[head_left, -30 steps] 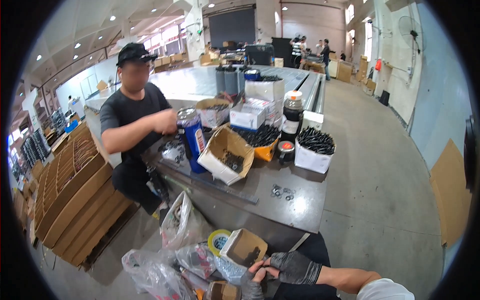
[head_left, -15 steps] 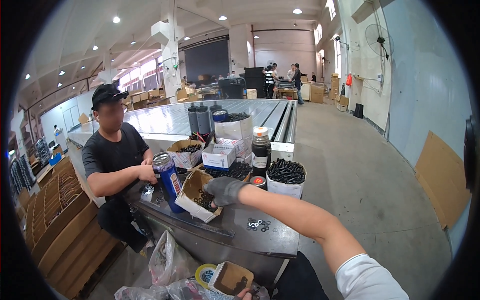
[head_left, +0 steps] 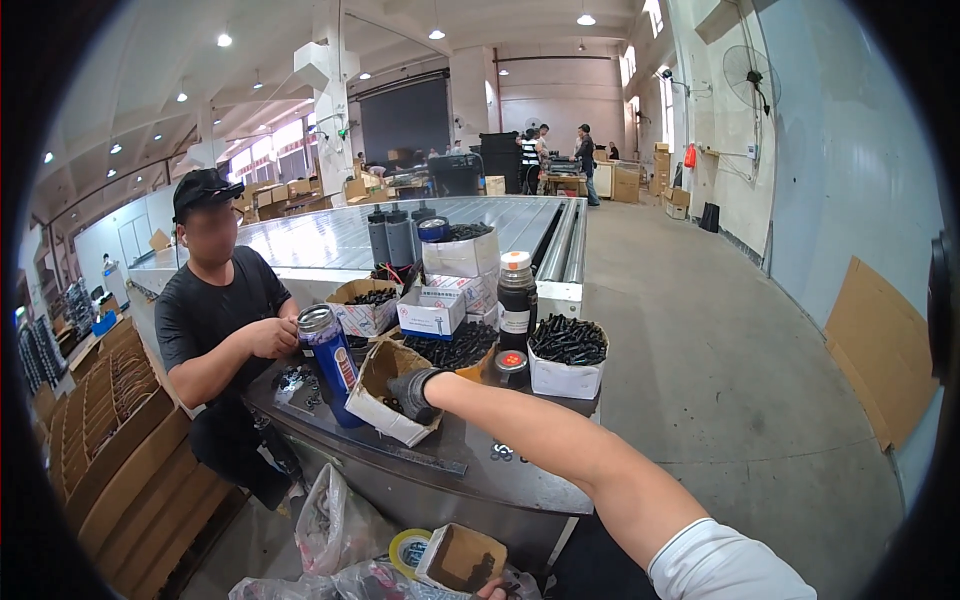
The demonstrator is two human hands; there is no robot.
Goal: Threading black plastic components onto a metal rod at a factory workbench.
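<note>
My right hand (head_left: 412, 392), in a dark grey glove, reaches into a tilted open cardboard box (head_left: 398, 425) on the dark work table. Small dark rings lie in that box; my fingertips are hidden inside it. At the lower edge, only a bit of my left hand (head_left: 491, 590) shows, its fingers closed beside a small open box (head_left: 462, 556) with black pieces at its bottom. What those fingers hold is too small to make out. Under my right forearm lie several loose washers (head_left: 505, 452). A blue can-shaped flask (head_left: 332, 365) stands left of the tilted box.
Across the table's left side sits a co-worker (head_left: 225, 300), hands together. Behind my hand are a white box of black bolts (head_left: 567, 358), a black bottle (head_left: 516, 300) and stacked boxes (head_left: 432, 312). Below hang plastic bags (head_left: 340, 525) and yellow tape (head_left: 408, 550).
My right hand has moved left and deeper into the tilted box, and my forearm now covers part of the loose washers. The co-worker's hand has drawn back from the blue flask.
</note>
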